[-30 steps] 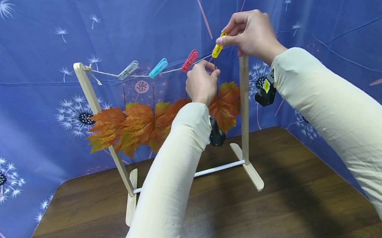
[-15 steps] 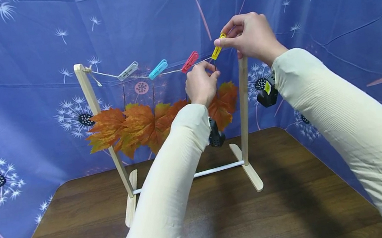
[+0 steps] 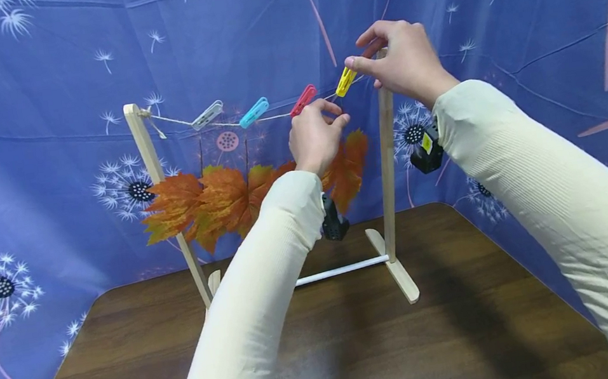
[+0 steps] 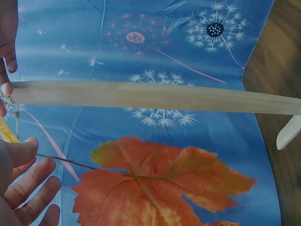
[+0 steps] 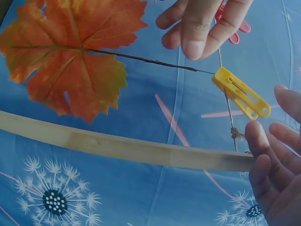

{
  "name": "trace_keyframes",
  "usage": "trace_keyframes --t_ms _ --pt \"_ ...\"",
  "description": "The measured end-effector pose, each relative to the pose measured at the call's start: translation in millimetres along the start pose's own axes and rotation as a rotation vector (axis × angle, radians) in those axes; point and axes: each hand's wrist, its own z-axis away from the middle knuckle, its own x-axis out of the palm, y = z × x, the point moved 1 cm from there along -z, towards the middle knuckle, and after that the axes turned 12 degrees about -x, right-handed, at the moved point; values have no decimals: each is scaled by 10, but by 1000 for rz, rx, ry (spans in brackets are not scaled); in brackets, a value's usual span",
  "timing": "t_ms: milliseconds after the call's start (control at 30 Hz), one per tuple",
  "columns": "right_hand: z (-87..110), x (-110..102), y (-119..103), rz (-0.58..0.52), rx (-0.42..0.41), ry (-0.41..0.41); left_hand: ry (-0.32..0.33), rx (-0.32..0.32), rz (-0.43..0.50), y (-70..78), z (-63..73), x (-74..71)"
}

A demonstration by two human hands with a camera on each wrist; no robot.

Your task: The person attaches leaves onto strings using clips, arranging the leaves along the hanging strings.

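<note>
A yellow clothespin (image 3: 345, 81) sits on the string, biting the thin stem of an orange artificial maple leaf (image 5: 80, 52). My right hand (image 3: 407, 59) is just beyond the clothespin's handle end; in the right wrist view its fingers are spread and a small gap separates them from the pin. My left hand (image 3: 316, 138) hovers beside the stem, its fingers loose and apart from it in that view. Left of it, red (image 3: 303, 100), blue (image 3: 254, 113) and grey-white (image 3: 208, 115) clothespins line the string, with more leaves (image 3: 224, 197) hanging below, partly behind my left arm.
A wooden stand with a left post (image 3: 145, 146) and a right post (image 3: 389, 184) carries the string. A white rod (image 3: 343, 269) joins its feet on the brown table (image 3: 418, 354). Blue dandelion-print cloth (image 3: 259, 22) hangs behind.
My right fingers have let go of the yellow clothespin, and my left fingers have released the stem and drawn slightly left and down. The clothespin stays on the string; its leaf has turned.
</note>
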Motion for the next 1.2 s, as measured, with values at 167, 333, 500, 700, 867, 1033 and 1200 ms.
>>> trace_keyframes --t_ms 167,333,500,700,867,1033,1200 --pt "46 25 10 29 -27 84 -17 30 2 -8 45 -45" --pt "119 63 15 48 -72 161 -37 61 -5 -25 98 -105" --pt "193 85 8 25 -119 211 -48 87 -16 -60 138 -209" --pt "336 152 -25 6 -163 177 -63 108 -18 -181 203 -337" --pt "485 235 -39 -35 -183 147 -89 127 -7 -336 295 -415" --pt "630 345 -2 -65 -186 127 -93 118 -35 -548 383 -482" --pt "767 490 61 -98 -180 76 -76 96 -63 -766 479 -577"
